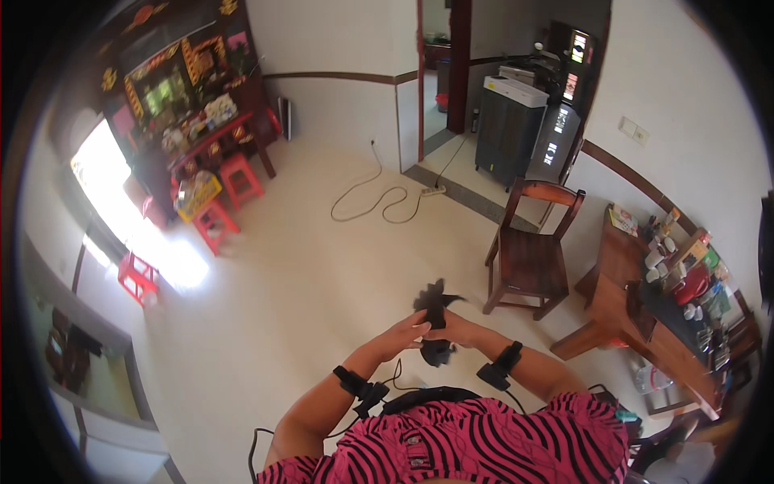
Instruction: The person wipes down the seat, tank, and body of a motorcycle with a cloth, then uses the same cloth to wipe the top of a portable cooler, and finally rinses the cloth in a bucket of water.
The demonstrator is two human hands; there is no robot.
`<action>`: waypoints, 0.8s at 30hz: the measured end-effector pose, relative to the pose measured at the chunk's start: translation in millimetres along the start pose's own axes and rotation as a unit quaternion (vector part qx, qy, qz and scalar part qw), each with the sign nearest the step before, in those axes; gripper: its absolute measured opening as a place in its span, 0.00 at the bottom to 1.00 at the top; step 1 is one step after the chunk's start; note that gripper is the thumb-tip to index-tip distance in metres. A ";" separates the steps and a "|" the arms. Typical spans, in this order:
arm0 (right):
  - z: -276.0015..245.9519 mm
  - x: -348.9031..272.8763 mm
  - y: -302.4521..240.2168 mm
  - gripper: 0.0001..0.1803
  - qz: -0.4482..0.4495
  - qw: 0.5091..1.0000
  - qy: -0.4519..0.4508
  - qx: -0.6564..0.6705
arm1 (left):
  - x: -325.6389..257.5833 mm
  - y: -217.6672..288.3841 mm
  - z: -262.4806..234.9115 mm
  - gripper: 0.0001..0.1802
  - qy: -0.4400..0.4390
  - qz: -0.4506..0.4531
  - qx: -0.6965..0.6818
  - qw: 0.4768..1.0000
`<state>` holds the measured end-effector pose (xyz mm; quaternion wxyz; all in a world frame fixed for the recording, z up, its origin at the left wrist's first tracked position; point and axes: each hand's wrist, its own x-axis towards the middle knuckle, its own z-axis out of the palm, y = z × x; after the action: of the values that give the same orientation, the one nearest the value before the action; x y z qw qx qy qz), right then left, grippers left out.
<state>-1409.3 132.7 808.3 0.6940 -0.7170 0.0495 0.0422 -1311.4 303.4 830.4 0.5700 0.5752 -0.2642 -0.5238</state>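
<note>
In front of my body, both hands close round a dark, bunched thing [436,296], soft-looking and black, with ragged ends sticking out above and below the grip. My left hand [405,333] presses on it from the left, fingers bent against its middle. From the other side my right hand [453,327] grips the same part, and the two hands nearly touch. Its exact kind does not show. Each forearm wears a black strap with a small dark device: the left device [364,389] and the right device [500,367], both with cables.
A wooden chair [530,254] stands ahead to the right, beside a wooden table [614,274] crowded with cups and jars. A power strip [434,191] and its cord lie on the pale floor. Red stools [240,179] stand far left; a tall dark air cooler [508,129] is by the doorway.
</note>
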 end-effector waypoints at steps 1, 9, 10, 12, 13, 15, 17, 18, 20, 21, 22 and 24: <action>-13.8 19.2 8.2 0.34 0.040 0.998 0.010 0.043 | 8.1 7.8 -16.8 0.32 -0.002 0.001 0.010 1.000; -112.0 102.1 -9.4 0.22 0.066 0.985 0.114 0.112 | -5.2 -95.5 -211.0 0.19 0.345 -0.063 -0.105 0.931; -120.4 113.8 -5.9 0.22 0.088 0.982 0.135 0.102 | -22.9 -140.5 -243.3 0.19 0.406 -0.108 -0.143 0.896; -151.8 133.9 1.2 0.22 0.110 0.973 0.181 0.092 | -46.3 -193.0 -274.5 0.16 0.461 -0.169 -0.198 0.848; -164.7 140.6 4.9 0.23 0.135 0.966 0.199 0.091 | -60.3 -215.6 -289.2 0.14 0.492 -0.193 -0.225 0.819; -171.6 156.3 6.2 0.24 0.166 0.961 0.199 0.100 | -134.4 -276.3 -329.4 0.10 0.388 -0.188 -0.208 0.878; -203.5 174.3 1.0 0.25 0.217 0.947 0.237 0.030 | -94.4 -280.7 -339.1 0.10 0.447 -0.327 -0.112 0.825; -223.2 177.6 1.7 0.23 0.212 0.940 0.268 0.021 | -70.1 -270.4 -351.5 0.10 0.416 -0.362 -0.027 0.834; -261.7 189.1 3.8 0.21 0.202 0.933 0.297 0.028 | -21.4 -254.1 -389.2 0.10 0.294 -0.356 0.247 0.852; -277.8 194.7 7.0 0.20 0.192 0.931 0.308 0.037 | 8.5 -248.6 -412.9 0.09 0.203 -0.296 0.439 0.824; -273.9 208.0 -15.1 0.18 0.161 0.932 0.319 0.056 | 30.1 -250.7 -436.8 0.09 0.129 -0.212 0.603 0.758; -284.1 210.7 -26.2 0.21 0.162 0.928 0.319 0.103 | 120.8 -230.6 -475.8 0.15 -0.047 -0.155 0.776 0.609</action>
<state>-1199.3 -153.0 816.4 0.6956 -0.5992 0.3877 -0.0827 -911.3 423.4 484.4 -0.1927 0.8091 -0.5055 -0.2295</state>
